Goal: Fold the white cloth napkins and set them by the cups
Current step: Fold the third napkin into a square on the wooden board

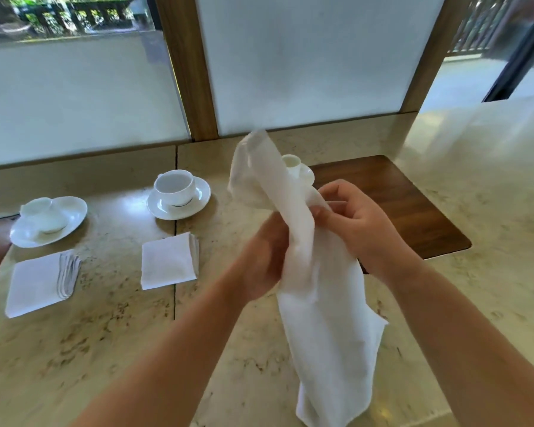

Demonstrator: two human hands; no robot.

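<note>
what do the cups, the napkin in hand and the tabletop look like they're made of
Cup: likely glazed white porcelain, smooth and shiny with highlights. Napkin held in both hands, left hand and right hand: soft woven cloth, matte, drapes and creases limply. Tabletop: probably polished beige stone such as marble, mottled with glossy reflections; dark panel looks like wood grain.

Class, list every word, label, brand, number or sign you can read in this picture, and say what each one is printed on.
There is no readable text.
The middle cup shows only a thin dark line low on its side, not lettering.
The folded napkins, the saucers and the unfolded napkin gripped by both hands are plain white.
The stone table is unmarked.
</note>
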